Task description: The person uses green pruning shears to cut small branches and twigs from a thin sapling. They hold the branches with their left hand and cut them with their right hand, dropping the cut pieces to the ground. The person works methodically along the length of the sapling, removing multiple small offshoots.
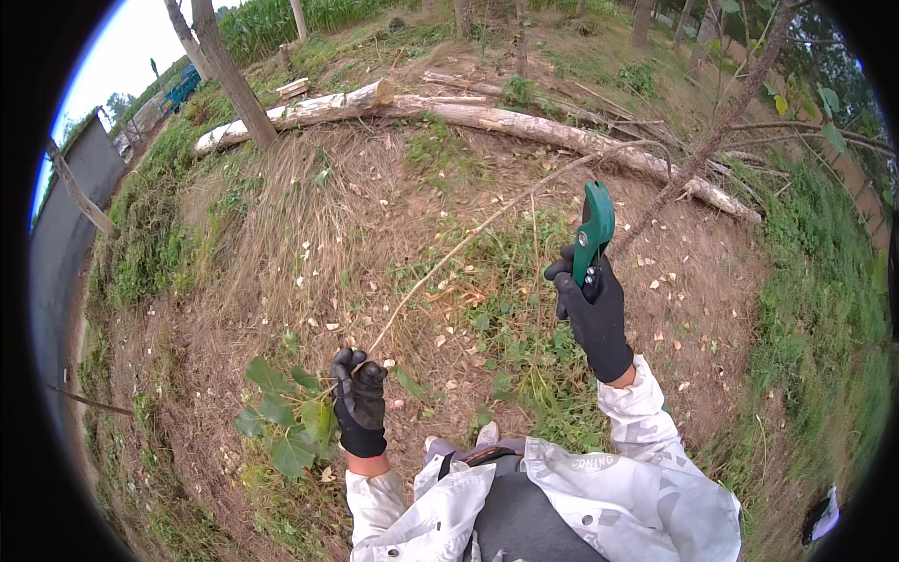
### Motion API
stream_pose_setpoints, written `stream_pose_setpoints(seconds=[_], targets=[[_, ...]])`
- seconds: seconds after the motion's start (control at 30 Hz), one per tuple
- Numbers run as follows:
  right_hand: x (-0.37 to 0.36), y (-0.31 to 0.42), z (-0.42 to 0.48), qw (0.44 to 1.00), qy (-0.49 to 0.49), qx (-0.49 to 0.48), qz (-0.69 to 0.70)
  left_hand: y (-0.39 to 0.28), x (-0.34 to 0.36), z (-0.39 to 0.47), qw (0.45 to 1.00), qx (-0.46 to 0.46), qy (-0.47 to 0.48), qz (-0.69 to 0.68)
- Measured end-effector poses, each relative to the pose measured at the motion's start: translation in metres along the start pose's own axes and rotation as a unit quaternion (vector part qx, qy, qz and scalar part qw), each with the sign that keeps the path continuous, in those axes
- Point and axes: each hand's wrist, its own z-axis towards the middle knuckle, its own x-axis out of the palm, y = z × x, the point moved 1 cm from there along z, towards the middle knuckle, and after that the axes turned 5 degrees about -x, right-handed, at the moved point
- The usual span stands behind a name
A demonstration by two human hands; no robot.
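Note:
My left hand (360, 397), in a black glove, is closed around a thin branch (449, 256). Green leaves (291, 421) hang from its near end, left of the glove. The branch's bare length slants up and right, and its far end bends over near a fallen trunk. In my black-gloved right hand (593, 312) is a green-handled cutting tool (595, 221), held upright with its curved end on top. Screws show on its side; I cannot make out a blade. The tool is apart from the branch.
A long pale fallen trunk (520, 126) and a cut log (309, 112) lie across the ground ahead. A slanting bare limb (692, 165) rises on the right. Standing tree trunk (232, 74), grey wall (70, 197) and teal vehicle (181, 88) are on the left.

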Motion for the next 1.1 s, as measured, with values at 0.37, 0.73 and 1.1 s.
stream_pose_setpoints(seconds=[0.37, 0.73, 1.1], targets=[[-0.008, -0.02, 0.161, 0.869, 0.048, -0.299, -0.392, -0.017, -0.002, 0.001, 0.998, 0.019, 0.033, 0.051], [0.027, -0.041, 0.188, 0.866, 0.024, -0.297, -0.402, -0.028, 0.086, 0.004, 0.923, -0.099, 0.03, 0.371], [0.022, -0.034, 0.185, 0.88, 0.041, -0.274, -0.386, -0.045, 0.174, 0.135, 0.422, 0.364, 0.057, 0.828]])
